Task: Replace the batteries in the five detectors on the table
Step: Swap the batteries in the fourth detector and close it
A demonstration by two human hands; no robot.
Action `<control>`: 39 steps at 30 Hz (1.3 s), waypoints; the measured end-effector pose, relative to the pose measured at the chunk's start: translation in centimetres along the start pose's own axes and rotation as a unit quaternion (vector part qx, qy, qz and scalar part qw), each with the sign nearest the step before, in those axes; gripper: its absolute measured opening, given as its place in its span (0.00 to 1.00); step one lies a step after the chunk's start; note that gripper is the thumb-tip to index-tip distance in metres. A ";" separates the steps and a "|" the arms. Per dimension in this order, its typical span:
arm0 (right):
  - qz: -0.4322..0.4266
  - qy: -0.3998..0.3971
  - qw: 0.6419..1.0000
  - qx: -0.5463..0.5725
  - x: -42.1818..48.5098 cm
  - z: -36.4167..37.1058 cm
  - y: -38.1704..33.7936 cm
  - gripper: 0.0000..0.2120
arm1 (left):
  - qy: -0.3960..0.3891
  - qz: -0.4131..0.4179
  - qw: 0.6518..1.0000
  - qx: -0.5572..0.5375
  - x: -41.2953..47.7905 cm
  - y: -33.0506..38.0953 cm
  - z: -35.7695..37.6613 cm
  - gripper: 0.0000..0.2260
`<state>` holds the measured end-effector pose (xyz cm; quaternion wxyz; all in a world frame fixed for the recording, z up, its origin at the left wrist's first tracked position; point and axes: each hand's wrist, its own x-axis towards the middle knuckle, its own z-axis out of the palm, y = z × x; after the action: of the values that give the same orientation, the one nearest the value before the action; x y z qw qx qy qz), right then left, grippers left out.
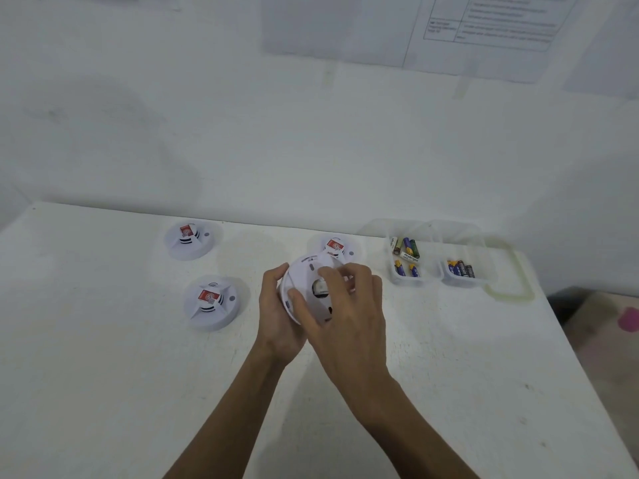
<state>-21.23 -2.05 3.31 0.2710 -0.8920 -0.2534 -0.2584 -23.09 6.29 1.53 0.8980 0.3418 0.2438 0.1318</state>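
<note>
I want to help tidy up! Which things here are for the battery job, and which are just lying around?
For the job: held detector, far-left detector, near-left detector, middle detector, left battery tub, right battery tub.
Lying about: wall papers, pink thing on floor.

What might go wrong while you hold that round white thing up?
The detector, tilted between the left hand and right hand, might slip and knock the second detector just behind it. The two battery tubs sit side by side, so old and new batteries may get mixed.
</note>
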 end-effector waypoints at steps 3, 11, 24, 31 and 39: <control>-0.001 -0.007 1.000 0.009 -0.2 0.1 0.1 0.24 | -0.027 0.002 1.000 -0.007 -0.3 0.3 0.6 0.30; 0.000 -0.011 1.000 0.020 -0.1 0.1 0.3 0.26 | -0.037 0.009 0.999 -0.023 -0.2 0.4 0.4 0.28; 0.019 -0.031 0.999 0.018 0.8 -0.1 0.0 0.21 | -0.076 0.031 0.996 -0.029 0.3 0.8 0.2 0.21; 0.078 -0.033 0.996 0.013 0.9 0.3 -0.9 0.22 | -0.037 0.073 0.996 0.021 0.7 0.3 0.1 0.23; -0.009 -0.140 0.959 0.245 2.0 -1.7 2.7 0.13 | -0.096 -0.004 0.995 -0.040 0.7 1.8 -0.8 0.23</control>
<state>-18.75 -4.40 4.74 0.4404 -0.8235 -0.3521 -0.0632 -23.07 8.28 2.01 0.9307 0.3161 0.1521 0.1038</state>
